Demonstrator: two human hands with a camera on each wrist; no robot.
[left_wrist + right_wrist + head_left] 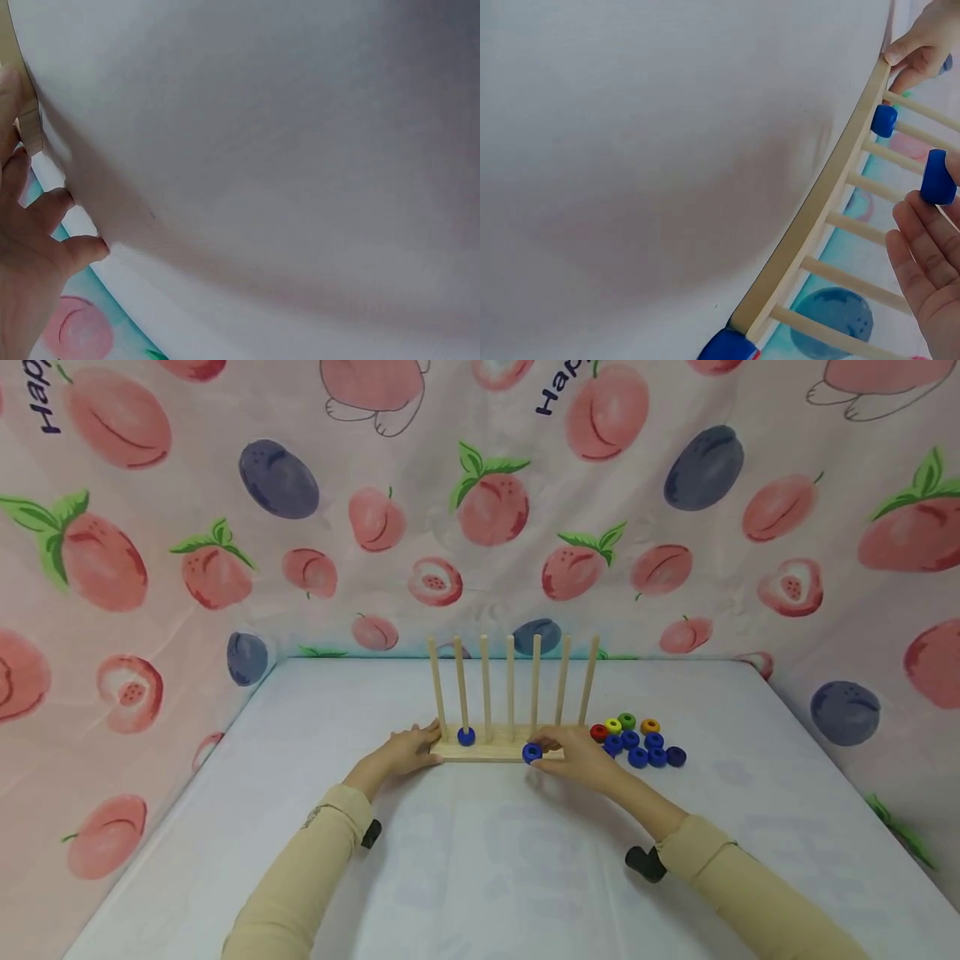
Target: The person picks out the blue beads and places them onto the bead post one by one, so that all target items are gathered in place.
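A wooden peg stand (480, 754) with a row of several upright pegs stands across the table. At its left end my left hand (403, 752) grips the base, thumb at the front edge and fingers behind; the left wrist view shows the other fingers (52, 210) spread. A blue ring (466, 738) sits low on the second peg from the left. My right hand (583, 762) pinches another blue ring (935, 177) between thumb and fingers, in front of the stand's right half and off the pegs.
Right of the stand lie several loose blue rings (637, 757), with a red ring (597, 733), a yellow ring (613, 726), a green ring (627, 722) and an orange ring (650, 727). A fruit-patterned cloth (491, 572) hangs behind the white table (480, 860).
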